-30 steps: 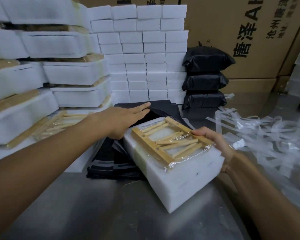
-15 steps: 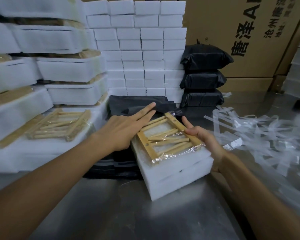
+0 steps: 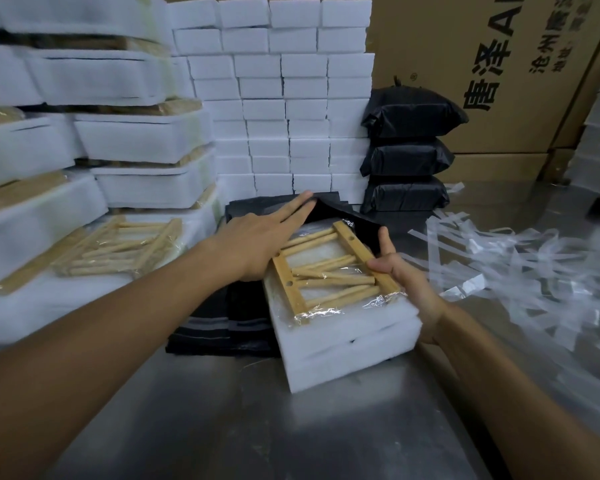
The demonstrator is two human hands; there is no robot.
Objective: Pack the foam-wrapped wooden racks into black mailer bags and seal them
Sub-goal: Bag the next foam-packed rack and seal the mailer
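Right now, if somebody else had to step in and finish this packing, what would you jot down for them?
Left hand: fingers straight, lifting the top black mailer bag open at its edge.
Right hand: grips the right side of the foam-wrapped rack, which lies tilted on the bag pile, its far end at the bag's mouth.
Done: three sealed black parcels stacked at the back.
Left: slide this rack in, seal the bag, then work through the wrapped racks piled on the left.
Loose clear strips lie to the right on the metal table.

Bare steel tabletop (image 3: 194,420) in front; foam stacks (image 3: 146,136) left, foam-block wall (image 3: 284,98) behind, plastic strips (image 3: 520,271) right.
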